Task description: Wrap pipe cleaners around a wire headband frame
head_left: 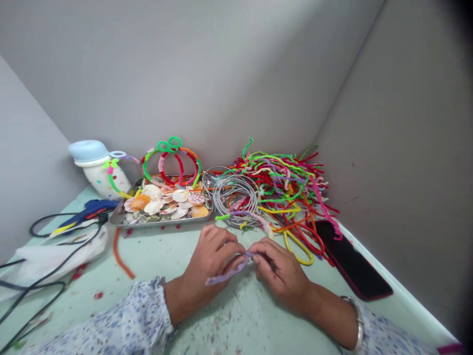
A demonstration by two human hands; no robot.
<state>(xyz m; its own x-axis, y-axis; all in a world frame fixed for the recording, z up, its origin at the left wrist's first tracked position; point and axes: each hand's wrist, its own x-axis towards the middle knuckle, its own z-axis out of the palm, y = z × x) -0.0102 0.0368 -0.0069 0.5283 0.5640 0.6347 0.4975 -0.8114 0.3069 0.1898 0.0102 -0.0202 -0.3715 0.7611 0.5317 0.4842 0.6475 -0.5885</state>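
A purple pipe cleaner [225, 279] is pinched between both hands above the table's front middle. My left hand [212, 264] is closed on it, and its loose end curves out below the fingers toward the left. The fingertips of my right hand [283, 271] pinch the same pipe cleaner close to the left fingers. Just beyond the hands lie a coil of grey wire [236, 197] and a lilac pipe cleaner with a bright green end [247, 215]. A metal tray [162, 222] of seashells [181, 196] stands behind my left hand.
Pipe cleaner rings [162, 165] rest on the tray. At the back right is a heap of coloured pipe cleaners [281, 172], with a dark phone [354, 261] in front. A white bottle [99, 167], black cable [48, 273] and plastic bag [62, 259] occupy the left.
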